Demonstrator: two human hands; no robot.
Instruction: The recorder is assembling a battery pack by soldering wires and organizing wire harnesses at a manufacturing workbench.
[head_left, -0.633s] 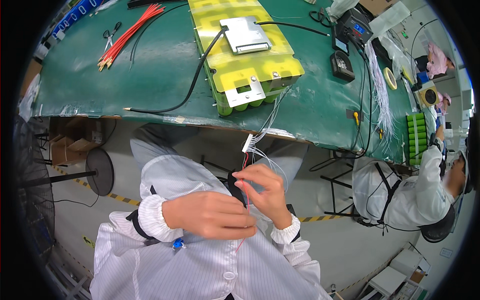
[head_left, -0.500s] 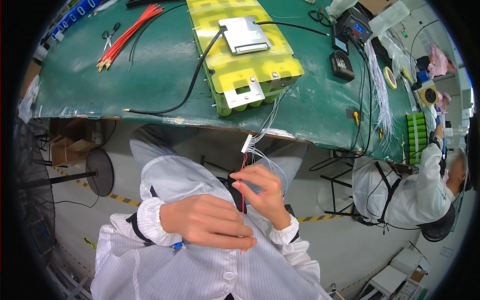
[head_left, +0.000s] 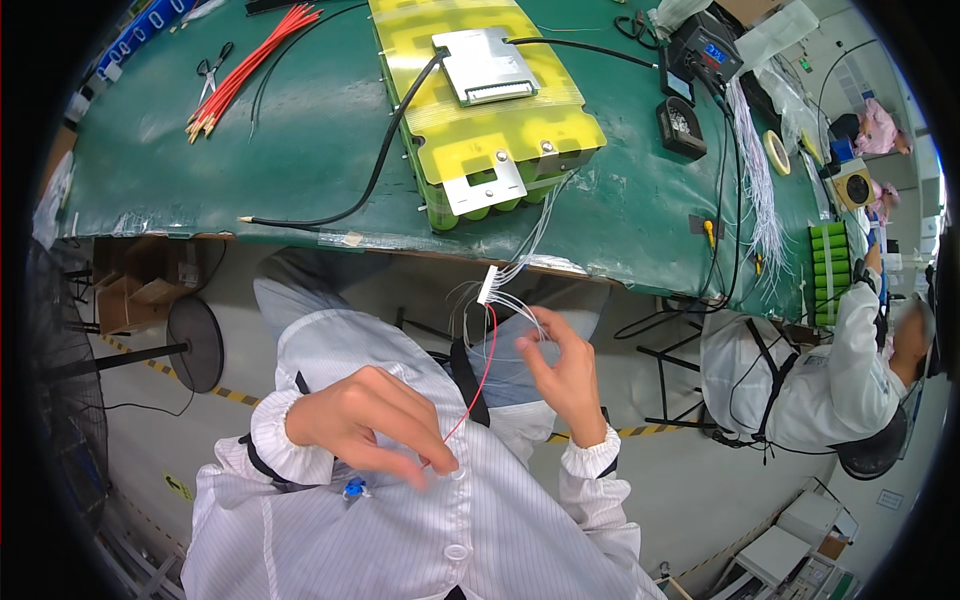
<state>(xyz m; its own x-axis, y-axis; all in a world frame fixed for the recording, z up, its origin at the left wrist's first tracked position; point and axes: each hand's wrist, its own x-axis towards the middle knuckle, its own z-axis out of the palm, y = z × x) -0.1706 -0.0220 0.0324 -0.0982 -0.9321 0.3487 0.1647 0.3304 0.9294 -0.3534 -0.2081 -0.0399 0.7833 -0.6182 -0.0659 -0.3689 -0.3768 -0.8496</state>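
My left hand [head_left: 375, 420] is low in front of my coat, its fingertips closed on the free end of a thin red wire [head_left: 484, 375]. The wire curves up to a white connector plug [head_left: 488, 285] hanging just off the table edge. Thin white wires [head_left: 540, 232] run from the plug up to a battery pack [head_left: 480, 145] of green cells under yellow sheeting. My right hand [head_left: 568, 375] is beside the plug, thumb and forefinger apart, the fingertips by loose white wires [head_left: 515, 310]. Whether they touch these wires is hard to tell.
On the green table [head_left: 290, 165] lie scissors [head_left: 208, 75], red cables [head_left: 250, 70], a black cable [head_left: 385, 165], a parts box [head_left: 682, 128] and a tape roll [head_left: 777, 153]. White wires [head_left: 758, 190] hang at the right. A co-worker [head_left: 800, 385] sits at the right.
My left hand has moved left and slightly up with the red wire's end, so the wire now slants. My right hand has let go of the red wire and moved right, toward the white wires.
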